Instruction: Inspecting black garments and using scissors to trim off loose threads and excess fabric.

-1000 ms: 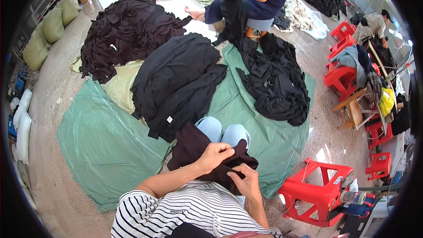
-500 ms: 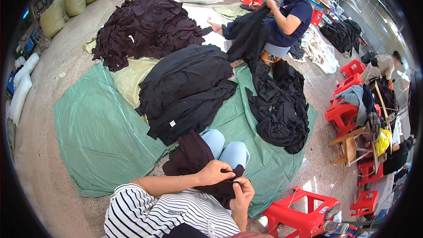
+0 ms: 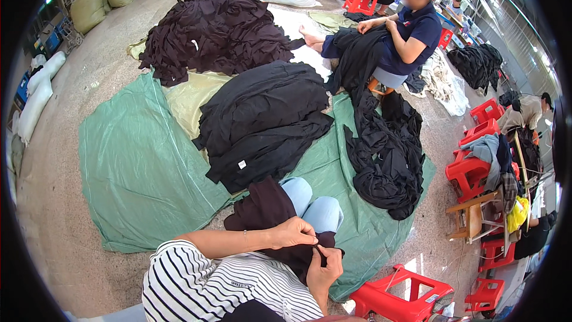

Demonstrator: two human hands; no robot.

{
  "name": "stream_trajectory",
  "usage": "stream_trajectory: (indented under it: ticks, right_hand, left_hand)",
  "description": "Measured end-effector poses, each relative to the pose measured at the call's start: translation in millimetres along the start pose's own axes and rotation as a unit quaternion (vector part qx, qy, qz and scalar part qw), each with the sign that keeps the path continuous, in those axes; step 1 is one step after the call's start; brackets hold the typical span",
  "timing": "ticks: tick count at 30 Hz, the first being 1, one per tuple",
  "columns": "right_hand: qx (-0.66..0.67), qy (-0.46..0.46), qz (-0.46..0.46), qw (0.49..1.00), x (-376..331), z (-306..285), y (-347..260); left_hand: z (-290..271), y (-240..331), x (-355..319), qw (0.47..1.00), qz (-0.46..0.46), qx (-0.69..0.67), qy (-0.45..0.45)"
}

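Left hand [image 3: 293,232] and right hand [image 3: 325,269] meet over the lap, fingers pinched closed on the edge of a dark brown garment [image 3: 268,211], crumpled, draped across the knees

A dark brown garment [image 3: 268,211] is draped over the lap and pinched at its edge by the left hand [image 3: 293,232] and right hand [image 3: 325,268]. A green tarp [image 3: 137,173] is spread beneath black garment piles [image 3: 262,122].
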State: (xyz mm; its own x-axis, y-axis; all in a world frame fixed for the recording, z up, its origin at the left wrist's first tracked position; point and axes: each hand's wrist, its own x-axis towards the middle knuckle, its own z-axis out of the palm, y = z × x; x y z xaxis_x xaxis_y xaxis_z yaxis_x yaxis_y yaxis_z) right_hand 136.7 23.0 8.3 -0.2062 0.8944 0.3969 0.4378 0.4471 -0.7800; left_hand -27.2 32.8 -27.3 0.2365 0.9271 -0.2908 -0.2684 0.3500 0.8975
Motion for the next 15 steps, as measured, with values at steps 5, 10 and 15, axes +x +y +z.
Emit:
stream_trajectory:
  ticks: [5,10,15]
  right_hand:
    - [-0.003,-0.038,-0.011,0.999,4,-4,2]
    - [0.012,-0.064,0.002,0.998,5,-5,1]
    - [0.023,-0.074,0.016,0.997,-1,-5,12]
  left_hand:
    - [-3,4,-3,0.996,0.056,0.072,-0.022]
    - [-6,0,-9,0.960,0.143,0.239,-0.018]
    - [-2,-2,-17,0.952,0.178,0.249,0.004]
